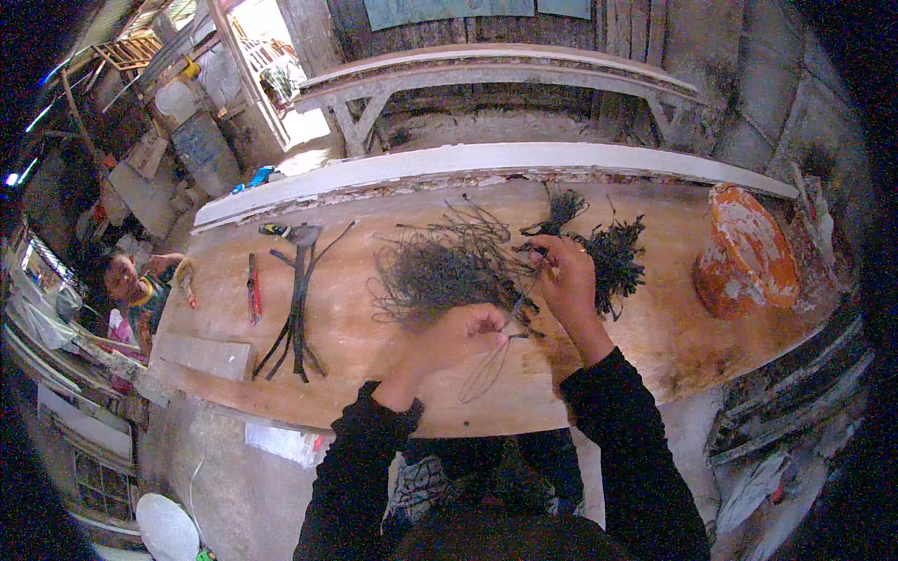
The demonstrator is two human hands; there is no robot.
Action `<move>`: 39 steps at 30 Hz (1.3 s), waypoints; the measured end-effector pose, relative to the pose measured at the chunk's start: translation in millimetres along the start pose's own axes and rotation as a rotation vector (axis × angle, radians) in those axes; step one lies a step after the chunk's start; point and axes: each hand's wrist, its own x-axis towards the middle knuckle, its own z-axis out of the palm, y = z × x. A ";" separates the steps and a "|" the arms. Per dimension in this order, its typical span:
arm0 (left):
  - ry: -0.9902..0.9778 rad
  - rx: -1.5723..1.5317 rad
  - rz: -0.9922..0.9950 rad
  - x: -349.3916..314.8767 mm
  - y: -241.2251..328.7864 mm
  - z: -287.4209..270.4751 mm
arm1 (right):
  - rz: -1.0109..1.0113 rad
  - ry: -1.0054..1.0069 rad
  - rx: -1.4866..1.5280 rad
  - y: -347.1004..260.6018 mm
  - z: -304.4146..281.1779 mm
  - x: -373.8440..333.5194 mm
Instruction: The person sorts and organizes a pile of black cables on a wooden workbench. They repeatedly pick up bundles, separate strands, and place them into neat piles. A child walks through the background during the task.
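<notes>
My left hand [460, 335] is closed in a pinch on a thin wire, whose loop [483, 372] hangs below the fingers over the table's near side. To its right, my right hand [566, 280] pinches the upper part of the same strand, near a dark end. Beside both hands lies a tangled pile of thin dark wire loops [440, 271]. Just right of my right hand sits a thick bundle of dark twisted pieces [617, 257], with a smaller bundle [563, 208] behind it. The exact make-up of these bundles is too fine to tell.
Long black strips [299, 309], a red tool [254, 288] and a yellow-black handled tool [276, 230] lie left on the wooden table [374, 393]. A white-smeared orange bucket [748, 252] stands right. A white plank [486, 161] runs along the back. Another person [138, 285] is at the left end.
</notes>
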 end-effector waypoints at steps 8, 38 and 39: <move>0.619 0.211 0.163 3.2 -14.9 -27.5 | 0.057 -0.118 0.319 12.4 0.6 -3.7; 0.124 0.355 0.327 6.8 -13.6 -8.8 | 0.064 0.018 -0.028 0.6 1.4 -0.9; 0.140 0.365 0.341 6.4 -13.5 -9.7 | 0.070 0.053 -0.063 -2.6 1.4 0.0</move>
